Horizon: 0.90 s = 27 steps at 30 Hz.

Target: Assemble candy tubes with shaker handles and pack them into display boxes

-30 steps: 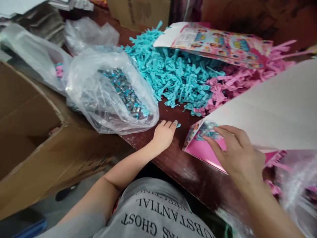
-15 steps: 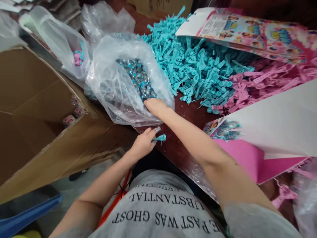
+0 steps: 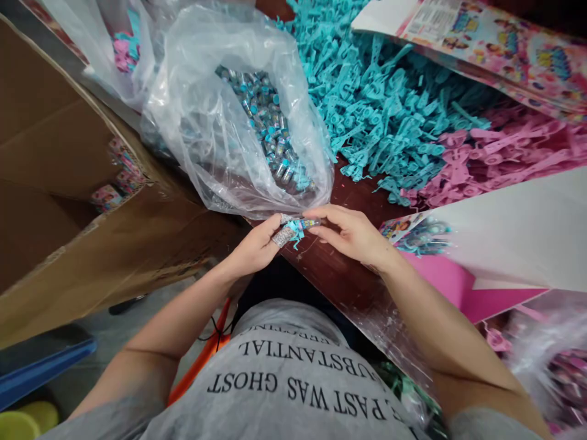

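Observation:
My left hand [image 3: 259, 243], with silvery tape round its thumb and a finger, pinches a small turquoise plastic piece [image 3: 296, 231]. My right hand [image 3: 351, 233] holds a small see-through vial [image 3: 312, 223] between thumb and fingertips, its end against the turquoise piece. The hands almost meet just in front of a plastic bag [image 3: 202, 134]. Inside that open bag lie many similar vials [image 3: 270, 131] with blue caps. How the vial and the piece fit together is partly hidden by my left fingers.
A heap of turquoise plastic pieces [image 3: 371, 110] lies beyond, with pink pieces [image 3: 499, 153] beside it. Printed cardboard sheets [image 3: 495, 52] rest on top. A white and pink box [image 3: 513, 232] stands at right, and a large open carton [image 3: 110, 244] at left.
My right hand has come out of the bag with a vial and moved back to my left hand. The vial now touches the turquoise piece. My view has shifted slightly.

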### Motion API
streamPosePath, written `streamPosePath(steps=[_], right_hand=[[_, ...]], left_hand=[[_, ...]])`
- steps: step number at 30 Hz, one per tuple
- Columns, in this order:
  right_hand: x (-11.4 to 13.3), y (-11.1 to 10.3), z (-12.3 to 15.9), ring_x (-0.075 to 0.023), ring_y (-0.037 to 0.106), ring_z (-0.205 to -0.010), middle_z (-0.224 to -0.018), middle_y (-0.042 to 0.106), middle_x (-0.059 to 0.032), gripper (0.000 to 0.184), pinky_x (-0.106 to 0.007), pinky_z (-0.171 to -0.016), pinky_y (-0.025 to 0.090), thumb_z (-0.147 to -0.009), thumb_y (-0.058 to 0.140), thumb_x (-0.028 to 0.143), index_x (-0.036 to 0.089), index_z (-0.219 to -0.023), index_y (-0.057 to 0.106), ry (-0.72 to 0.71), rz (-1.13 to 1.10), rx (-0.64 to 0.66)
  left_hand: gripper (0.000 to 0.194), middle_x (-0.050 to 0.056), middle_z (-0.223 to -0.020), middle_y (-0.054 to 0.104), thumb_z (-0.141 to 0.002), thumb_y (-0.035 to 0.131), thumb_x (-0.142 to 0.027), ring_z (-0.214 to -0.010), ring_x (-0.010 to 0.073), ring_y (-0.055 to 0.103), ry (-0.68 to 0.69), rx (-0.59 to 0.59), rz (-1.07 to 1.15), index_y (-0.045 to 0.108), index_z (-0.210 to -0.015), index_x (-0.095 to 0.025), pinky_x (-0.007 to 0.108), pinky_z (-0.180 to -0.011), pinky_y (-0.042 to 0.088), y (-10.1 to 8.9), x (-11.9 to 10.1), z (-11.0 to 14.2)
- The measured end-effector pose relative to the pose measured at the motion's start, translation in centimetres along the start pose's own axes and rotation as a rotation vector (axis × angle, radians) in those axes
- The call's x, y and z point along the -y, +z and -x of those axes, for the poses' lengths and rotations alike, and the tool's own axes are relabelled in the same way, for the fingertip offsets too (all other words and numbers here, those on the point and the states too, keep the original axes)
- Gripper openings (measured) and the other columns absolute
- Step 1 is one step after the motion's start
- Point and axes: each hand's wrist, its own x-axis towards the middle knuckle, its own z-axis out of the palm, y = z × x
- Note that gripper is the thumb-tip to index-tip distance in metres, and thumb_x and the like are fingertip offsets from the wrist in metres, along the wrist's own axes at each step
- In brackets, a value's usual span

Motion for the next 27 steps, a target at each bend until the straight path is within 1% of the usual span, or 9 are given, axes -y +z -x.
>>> streamPosePath(steps=[3, 6, 9, 14, 16, 19, 21, 24, 27], right_hand=[[0.4, -0.3, 0.2, -0.0197, 0.074, -0.114, -0.127, 0.077, -0.0077, 0.03, -0.036, -0.103, 0.059, -0.109, 0.055, 0.031, 0.024, -0.134, 0.07, -0.057, 0.133, 0.033], [0.9, -0.6, 0.4, -0.0207, 0.074, -0.116, -0.132, 0.075, -0.0093, 0.033, -0.037, -0.103, 0.06, -0.111, 0.051, 0.029, 0.023, -0.137, 0.07, -0.077, 0.252, 0.117], [1.2, -0.1, 0.7, -0.0196, 0.074, -0.116, -0.13, 0.075, -0.0099, 0.033, -0.034, -0.104, 0.059, -0.111, 0.051, 0.032, 0.02, -0.135, 0.07, -0.064, 0.21, 0.147], [1.2, 2.0, 1.0, -0.0162, 0.075, -0.099, -0.111, 0.079, -0.0073, 0.032, -0.027, -0.088, 0.057, -0.11, 0.055, 0.041, 0.017, -0.126, 0.07, 0.172, 0.007, 0.031], [1.5, 2.6, 0.8, -0.0142, 0.074, -0.081, -0.092, 0.078, -0.0038, 0.035, -0.025, -0.076, 0.053, -0.11, 0.053, 0.045, 0.017, -0.11, 0.073, 0.323, -0.02, 0.004], [1.6, 2.9, 0.1, -0.0118, 0.067, -0.06, -0.069, 0.071, -0.0004, 0.056, -0.024, -0.065, 0.046, -0.111, 0.044, 0.058, 0.018, -0.083, 0.071, 0.48, -0.08, 0.032], [1.2, 2.9, -0.5, -0.0121, 0.067, -0.063, -0.081, 0.077, -0.002, 0.052, -0.025, -0.066, 0.046, -0.107, 0.051, 0.062, 0.018, -0.095, 0.075, 0.413, -0.106, 0.038], [1.1, 2.9, -1.8, -0.0135, 0.067, -0.073, -0.102, 0.08, -0.0039, 0.036, -0.026, -0.07, 0.045, -0.101, 0.066, 0.052, 0.02, -0.118, 0.074, 0.262, -0.008, 0.039], [1.3, 2.6, -4.0, -0.0162, 0.067, -0.077, -0.09, 0.078, -0.0016, 0.035, -0.028, -0.07, 0.041, -0.105, 0.06, 0.054, 0.023, -0.104, 0.077, 0.281, 0.151, 0.153]], left_hand=[[0.019, 0.001, -0.082, 0.066, -0.101, 0.055, -0.028, -0.077, 0.0152, 0.06, 0.064, 0.027, -0.137, 0.066, -0.088, -0.019, 0.025, -0.075, 0.047, -0.7, -0.9, -0.6], [0.024, 0.001, -0.076, 0.067, -0.099, 0.054, -0.025, -0.072, 0.0155, 0.062, 0.123, 0.068, -0.267, 0.069, -0.081, -0.019, 0.025, -0.069, 0.046, -1.2, -1.0, -0.7], [0.028, 0.004, -0.098, 0.079, -0.097, 0.052, -0.021, -0.087, 0.0195, 0.073, 0.221, 0.079, -0.332, 0.08, -0.103, -0.024, 0.027, -0.077, 0.053, -1.3, 0.0, -0.3], [0.048, 0.004, -0.131, 0.078, -0.093, 0.055, -0.019, -0.11, 0.0258, 0.077, 0.358, -0.1, -0.464, 0.077, -0.134, -0.031, 0.033, -0.091, 0.061, -0.9, 2.5, 0.1], [0.049, 0.006, -0.132, 0.078, -0.092, 0.056, -0.019, -0.109, 0.0259, 0.078, 0.358, -0.124, -0.571, 0.076, -0.137, -0.028, 0.031, -0.087, 0.062, -0.7, 2.6, 0.3], [0.045, 0.01, -0.127, 0.079, -0.093, 0.056, -0.018, -0.106, 0.0247, 0.079, 0.328, -0.091, -0.667, 0.077, -0.133, -0.022, 0.028, -0.083, 0.062, -0.8, 2.2, 0.6], [0.04, 0.011, -0.124, 0.08, -0.096, 0.054, -0.018, -0.105, 0.0237, 0.078, 0.28, -0.092, -0.655, 0.077, -0.129, -0.02, 0.028, -0.085, 0.062, -1.0, 2.2, 0.9], [0.031, 0.011, -0.114, 0.08, -0.1, 0.053, -0.02, -0.1, 0.0221, 0.077, 0.188, -0.121, -0.561, 0.079, -0.117, -0.019, 0.029, -0.087, 0.061, -1.6, 2.4, 1.7], [0.024, 0.009, -0.101, 0.08, -0.101, 0.058, -0.025, -0.09, 0.0203, 0.075, 0.073, -0.141, -0.402, 0.08, -0.105, -0.019, 0.03, -0.085, 0.059, -1.9, 2.3, 2.7]])
